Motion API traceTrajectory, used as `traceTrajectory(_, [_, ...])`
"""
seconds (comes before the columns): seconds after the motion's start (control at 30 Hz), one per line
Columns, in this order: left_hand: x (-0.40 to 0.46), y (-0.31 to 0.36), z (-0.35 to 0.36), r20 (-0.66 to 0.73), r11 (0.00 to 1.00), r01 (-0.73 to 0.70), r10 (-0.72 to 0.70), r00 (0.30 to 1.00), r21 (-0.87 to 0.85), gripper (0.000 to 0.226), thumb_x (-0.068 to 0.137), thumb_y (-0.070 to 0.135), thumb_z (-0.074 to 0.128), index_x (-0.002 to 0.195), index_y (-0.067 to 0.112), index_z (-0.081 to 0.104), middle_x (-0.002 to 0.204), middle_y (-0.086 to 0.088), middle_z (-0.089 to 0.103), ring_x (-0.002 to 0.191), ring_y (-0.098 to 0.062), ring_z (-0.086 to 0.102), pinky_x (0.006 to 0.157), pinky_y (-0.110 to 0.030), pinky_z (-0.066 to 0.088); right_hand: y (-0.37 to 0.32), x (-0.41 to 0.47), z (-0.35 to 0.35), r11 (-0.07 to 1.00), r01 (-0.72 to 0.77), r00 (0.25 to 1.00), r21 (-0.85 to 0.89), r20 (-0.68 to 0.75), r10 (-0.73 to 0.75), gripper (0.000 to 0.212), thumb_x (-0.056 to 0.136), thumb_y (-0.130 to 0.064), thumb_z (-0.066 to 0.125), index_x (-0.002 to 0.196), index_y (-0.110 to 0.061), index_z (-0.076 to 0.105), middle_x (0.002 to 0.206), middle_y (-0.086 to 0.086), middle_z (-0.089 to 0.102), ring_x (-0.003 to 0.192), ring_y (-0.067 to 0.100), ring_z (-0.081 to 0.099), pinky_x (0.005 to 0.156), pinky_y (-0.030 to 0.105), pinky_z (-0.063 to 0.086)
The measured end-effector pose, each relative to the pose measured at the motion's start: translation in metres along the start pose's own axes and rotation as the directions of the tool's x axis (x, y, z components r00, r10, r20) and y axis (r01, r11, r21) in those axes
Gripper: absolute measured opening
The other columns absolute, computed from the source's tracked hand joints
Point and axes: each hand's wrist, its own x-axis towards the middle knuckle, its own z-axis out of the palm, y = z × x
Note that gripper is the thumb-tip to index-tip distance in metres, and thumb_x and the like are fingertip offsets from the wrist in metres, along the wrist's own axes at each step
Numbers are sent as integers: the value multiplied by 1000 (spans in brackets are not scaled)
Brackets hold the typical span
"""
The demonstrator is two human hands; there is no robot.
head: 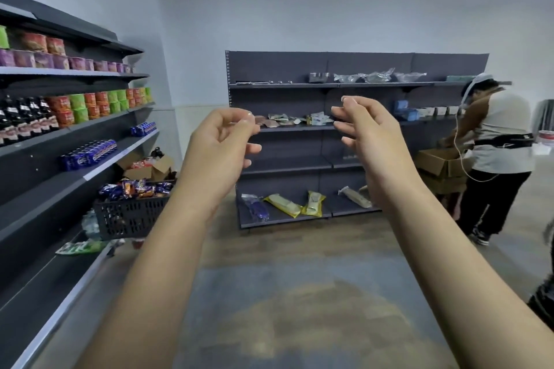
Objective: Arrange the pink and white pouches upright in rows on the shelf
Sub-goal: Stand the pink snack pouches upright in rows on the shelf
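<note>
Along the left wall a dark shelving unit carries rows of purple, red and green cup containers, dark bottles and blue packets on its tiers. At its far end a dark plastic basket heaped with wrapped snacks sits by some open cardboard boxes. The left hand is raised in mid-air with its fingers loosely curled and its thumb near the fingertips, holding nothing. Straight ahead against the back wall stands a grey gondola shelf. On its second tier from the top, seen between the two hands, lie loose pouches, flat and jumbled rather than upright; their colours are hard to make out from here. Its bottom tier holds a blue packet and two yellow packets lying flat. The right hand is raised level with the left, well apart from it, fingers relaxed and slightly bent, also empty. At the far right another person in a white top bends over an open cardboard box.
</note>
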Motion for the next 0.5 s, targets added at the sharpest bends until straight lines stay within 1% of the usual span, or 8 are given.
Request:
traceTrajectory(0.07, [25,-22,0,3,1000,14,-14,1000,1,14,94,23,50,85,32,56,92,7,67,76,-12,63,66,-24,47,20,22,12,1000,-19,1000,-5,-2,19,12,95,-33,49,86,-33,57,102,-10,66,94,3,61,86,23,44])
traceTrajectory(0.13, [49,-44,1,-7,1000,29,-29,1000,-5,14,94,23,50,86,31,57,93,7,67,77,-12,63,67,-24,47,41,44,24,999,-32,999,-24,-4,32,12,95,-34,50,86,-33,57,106,-5,68,99,9,62,87,25,45])
traceTrajectory(0.2, [74,-66,3,-11,999,35,-36,999,-4,13,94,23,50,86,30,58,92,7,67,76,-13,63,67,-24,48,62,67,35,998,-44,999,-34,-4,44,12,94,-35,50,86,-34,58,113,3,67,106,17,62,82,23,46])
traceTrajectory(0.27, [102,-87,9,-10,999,32,-32,999,3,13,94,22,50,86,30,58,92,7,67,76,-13,63,66,-24,48,85,94,45,998,-49,999,-34,0,49,12,94,-36,49,87,-33,58,115,7,65,107,22,59,77,21,45])
traceTrajectory(0.33, [133,-107,17,-13,1000,25,-25,1000,14,13,94,22,50,87,29,58,91,7,67,76,-13,63,66,-23,49,108,126,54,999,-42,999,-34,13,42,11,94,-37,49,89,-33,58,114,5,66,100,20,63,78,23,45])
traceTrajectory(0.4, [168,-125,28,-19,1000,13,-12,1000,21,12,94,23,50,87,29,58,91,7,67,76,-13,63,66,-23,49,130,162,62,999,-26,999,-24,27,26,11,94,-38,49,90,-34,58,109,1,68,94,10,60,81,25,45])
traceTrajectory(0.5, [224,-148,50,-23,999,2,-1,1000,36,11,94,24,51,88,29,58,96,5,68,79,-13,64,67,-24,49,156,225,70,1000,-7,1000,16,25,6,10,94,-35,49,89,-33,57,101,-4,66,89,7,58,81,24,45])
